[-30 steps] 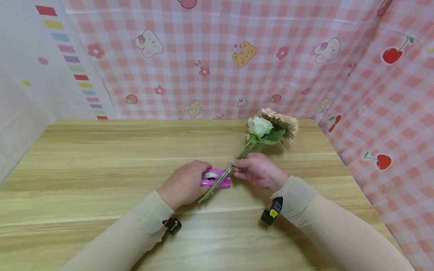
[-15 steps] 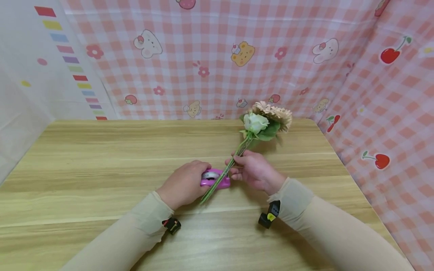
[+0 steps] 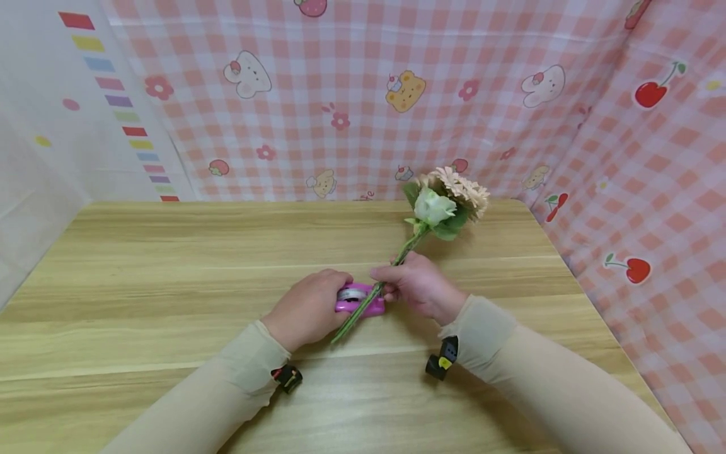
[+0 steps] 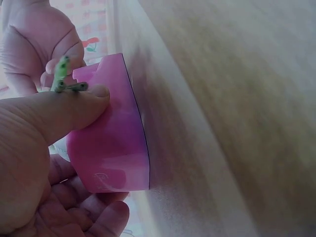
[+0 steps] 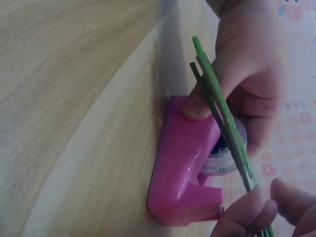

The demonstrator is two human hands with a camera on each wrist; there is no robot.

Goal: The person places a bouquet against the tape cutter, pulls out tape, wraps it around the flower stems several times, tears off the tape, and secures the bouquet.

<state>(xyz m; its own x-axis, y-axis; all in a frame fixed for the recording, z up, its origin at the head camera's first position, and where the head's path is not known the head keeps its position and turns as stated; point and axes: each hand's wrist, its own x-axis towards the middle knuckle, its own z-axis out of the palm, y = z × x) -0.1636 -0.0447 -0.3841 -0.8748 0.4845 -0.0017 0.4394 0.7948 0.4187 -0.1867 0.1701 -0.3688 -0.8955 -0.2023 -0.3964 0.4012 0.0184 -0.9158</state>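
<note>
A pink tape dispenser (image 3: 371, 309) sits on the table, loaded with a roll of clear tape (image 3: 351, 294). Around its back end my left hand (image 3: 309, 309) is gripping it, with the thumb along one side in the left wrist view. My right hand (image 3: 425, 287) pinches the green stems (image 5: 217, 94) of a small bunch of artificial-looking flowers between thumb and fingers. A white rose (image 3: 433, 207) and a beige daisy-like bloom (image 3: 462, 189) top the bunch, pointing away to the right. In the head view the lower stems slant across the dispenser, their cut ends close by my left thumb.
The wood-grain table (image 3: 170, 271) spreads out on both sides of the hands. A pink checked cloth (image 3: 317, 75) with cartoon prints rises behind its far edge and along the right. Each wrist wears a black camera strap.
The right hand has shifted slightly left, its thumb now laid further across the stems. The flower heads have turned and moved a little left and away. The left hand and dispenser stay put.
</note>
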